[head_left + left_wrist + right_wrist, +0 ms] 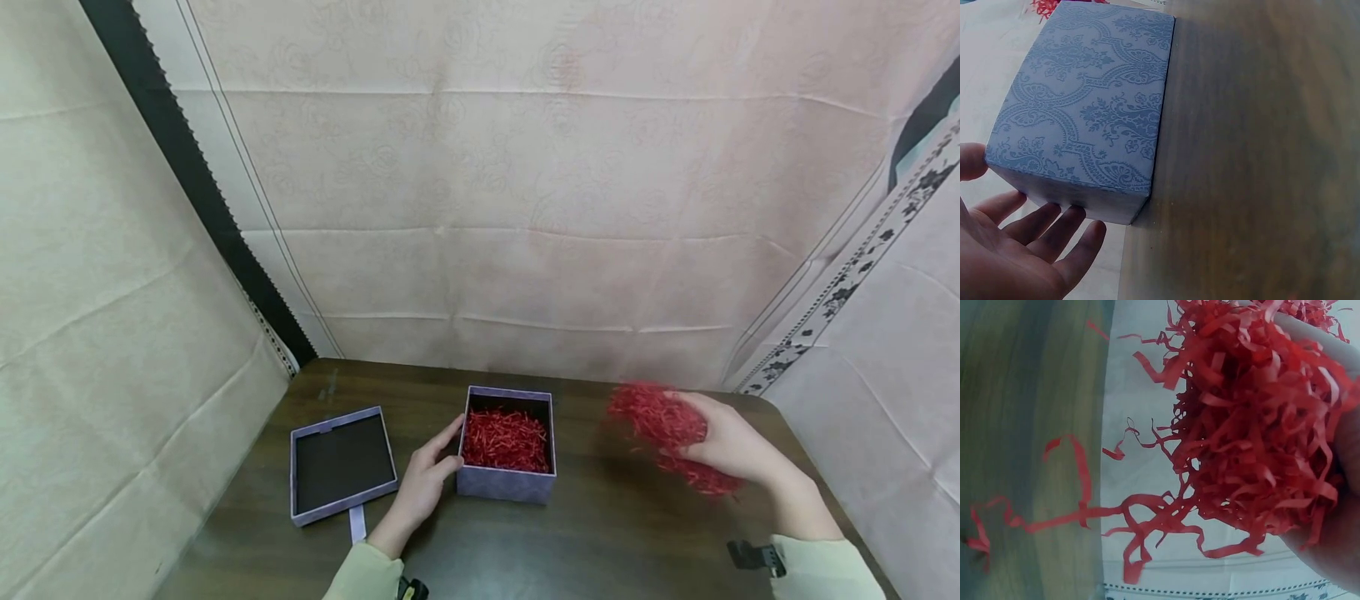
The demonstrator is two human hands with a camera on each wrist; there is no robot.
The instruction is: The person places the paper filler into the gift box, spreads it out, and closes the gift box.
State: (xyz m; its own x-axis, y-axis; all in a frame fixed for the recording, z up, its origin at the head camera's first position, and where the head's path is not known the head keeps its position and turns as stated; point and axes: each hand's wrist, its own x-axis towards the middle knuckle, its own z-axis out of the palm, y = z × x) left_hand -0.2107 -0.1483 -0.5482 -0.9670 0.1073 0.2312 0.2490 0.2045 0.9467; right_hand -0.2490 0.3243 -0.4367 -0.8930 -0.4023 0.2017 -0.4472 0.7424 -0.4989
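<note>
A lavender box point(504, 485) with a damask pattern stands on the table, with red shredded paper point(504, 440) lying inside its dark interior. Against the box's left side rests my left hand point(425, 483), its fingers spread and fairly straight. The left wrist view shows fingertips of that hand point(1029, 250) touching one side of the patterned box point(1085, 94), with the thumb by a corner. To the right, my right hand point(731, 442) grips a large clump of red shredded paper point(663, 421) above the table. Loose strands dangle from the clump point(1260, 431) in the right wrist view.
Left of the box lies its lid point(345, 462), dark inside up, with a lavender ribbon tab point(357, 523) at its near edge. The brown wooden table point(585, 542) meets pale cloth point(525, 275) at the back and sides.
</note>
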